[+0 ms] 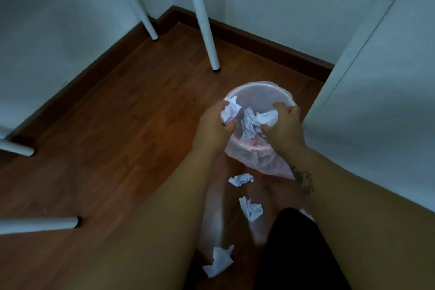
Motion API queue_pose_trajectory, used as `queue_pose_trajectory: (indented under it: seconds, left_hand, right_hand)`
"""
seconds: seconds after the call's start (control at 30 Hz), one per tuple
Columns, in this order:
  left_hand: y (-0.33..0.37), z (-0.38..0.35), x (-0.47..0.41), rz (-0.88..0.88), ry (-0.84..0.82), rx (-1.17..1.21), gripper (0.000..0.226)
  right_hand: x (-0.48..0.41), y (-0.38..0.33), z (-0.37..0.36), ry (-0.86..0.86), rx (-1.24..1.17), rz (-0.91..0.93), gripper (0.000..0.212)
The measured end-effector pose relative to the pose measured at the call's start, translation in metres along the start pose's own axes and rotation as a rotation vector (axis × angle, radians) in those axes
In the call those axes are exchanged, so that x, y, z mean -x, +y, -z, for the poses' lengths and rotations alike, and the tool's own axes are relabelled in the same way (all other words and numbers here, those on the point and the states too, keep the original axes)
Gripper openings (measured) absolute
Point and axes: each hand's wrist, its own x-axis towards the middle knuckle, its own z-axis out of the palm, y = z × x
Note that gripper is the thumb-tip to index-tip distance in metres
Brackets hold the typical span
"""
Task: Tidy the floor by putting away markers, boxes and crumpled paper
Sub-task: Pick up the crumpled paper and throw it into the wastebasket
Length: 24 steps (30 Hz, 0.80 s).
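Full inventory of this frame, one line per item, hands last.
bin: 1, translucent with a pinkish liner, on the floor near the cabinet
held paper: 2 white wads, over the bin, one per hand
paper in the bin: white, count unclear
floor paper: 3 white wads, between bin and camera
furniture legs: 4, white
cabinet: 1, white, right
floor: brown wood
left hand: gripping paper
right hand: gripping paper

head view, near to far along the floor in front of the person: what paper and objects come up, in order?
Crumpled paper nearest the camera → second crumpled paper → third crumpled paper → lined bin, both hands holding paper over it → white table leg
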Motion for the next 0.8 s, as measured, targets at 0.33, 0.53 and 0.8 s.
queue_pose_trajectory:
  seconds: [0.33, 0.53, 0.8]
  left_hand:
    - [-0.039, 0.023, -0.006, -0.064, -0.097, -0.148, 0.043]
    - [-0.092, 0.027, -0.001, 0.078, -0.109, -0.259, 0.048]
    - [-0.162, 0.005, 0.041, 0.093, -0.386, -0.333, 0.049]
  right_hand:
    - [-0.005, -0.015, -0.006, -0.03, 0.071, -0.004, 0.053]
    - [-0.006, -0.009, -0.017, 0.043, 0.174, 0.042, 0.043]
    - [0.038, 0.016, -0.046, 0.292, 0.182, -0.042, 0.017]
